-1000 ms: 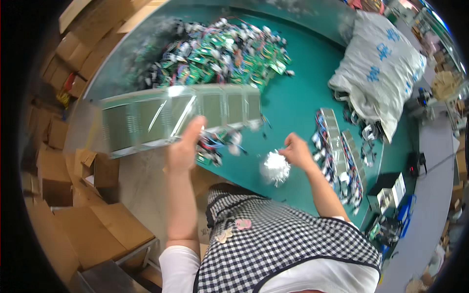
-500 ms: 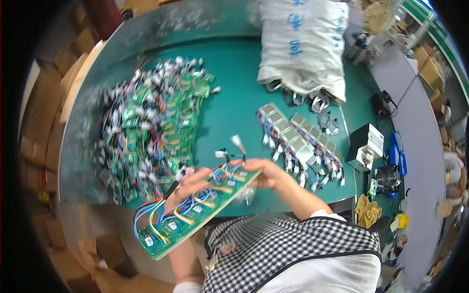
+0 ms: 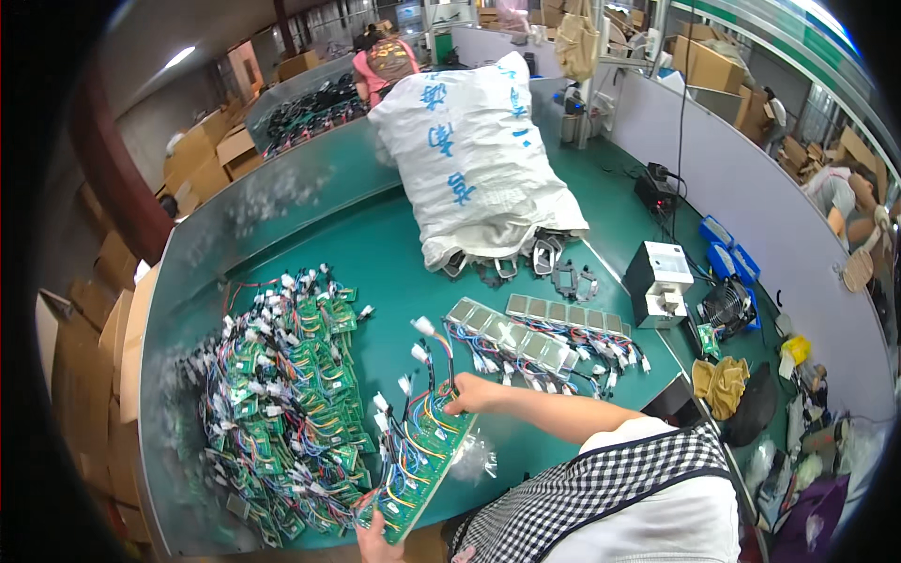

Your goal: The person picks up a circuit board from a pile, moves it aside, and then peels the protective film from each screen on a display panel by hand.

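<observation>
A long green circuit board panel [image 3: 434, 466] hangs tilted over the near table edge, with colored wires and white plugs standing up from it. My left hand [image 3: 378, 542] grips its lower end, thumb on top. The far end is held by my right hand [image 3: 472, 392], its fingers partly hidden under the board. Left of the board spreads a large pile of wired green circuit boards [image 3: 300, 403]. Beyond my right hand lie two rows of silvery square modules [image 3: 514, 336] with wires and white plugs.
A big white woven sack [image 3: 479, 159] stands at the back, dark frame-like parts at its mouth. On the right are a white box-shaped device [image 3: 659, 281], blue bins [image 3: 727, 249], a black wire coil [image 3: 725, 305] and brown cloth [image 3: 721, 387]. Clear plastic [image 3: 475, 458] lies beside the board.
My left hand has gone from the wires to the board's lower end. The wires and plugs now stand more upright. My head view has tilted up, showing more of the room.
</observation>
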The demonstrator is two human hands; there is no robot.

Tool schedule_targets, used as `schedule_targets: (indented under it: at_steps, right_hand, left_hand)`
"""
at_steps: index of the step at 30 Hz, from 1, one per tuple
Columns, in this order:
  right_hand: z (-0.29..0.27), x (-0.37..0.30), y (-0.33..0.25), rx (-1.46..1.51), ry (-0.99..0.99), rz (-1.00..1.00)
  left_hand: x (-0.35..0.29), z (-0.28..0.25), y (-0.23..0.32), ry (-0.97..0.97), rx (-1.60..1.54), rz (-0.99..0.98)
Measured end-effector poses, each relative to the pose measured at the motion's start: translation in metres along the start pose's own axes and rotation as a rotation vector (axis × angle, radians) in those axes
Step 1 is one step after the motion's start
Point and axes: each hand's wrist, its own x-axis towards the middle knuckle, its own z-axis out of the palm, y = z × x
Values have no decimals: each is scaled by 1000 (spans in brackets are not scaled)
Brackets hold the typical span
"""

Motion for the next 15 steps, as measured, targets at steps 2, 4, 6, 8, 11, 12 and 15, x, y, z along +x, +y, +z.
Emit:
schedule_targets:
  at_steps: [2,4,6,8,11,12,15]
  right_hand:
    - [20,15,7,-339,141,-133]
    - [16,23,9,-683,288,-255]
    - [2,29,9,-443,496,-293]
    - [-5,11,-16,-336,231,-195]
    - [15,7,-27,299,-314,-171]
    - [28,5,-28,487,-443,-119]
    - [73,-6,-32,583,-534,-131]
  left_hand:
    - [-4,-3,-15,219,121,2]
    - [0,-6,-26,238,118,-1]
    - [2,-1,-21,358,86,144]
    - [0,28,3,421,114,28]
    - [2,32,5,416,131,-30]
    - [6,25,-6,327,173,67]
    - [13,41,-27,504,171,79]
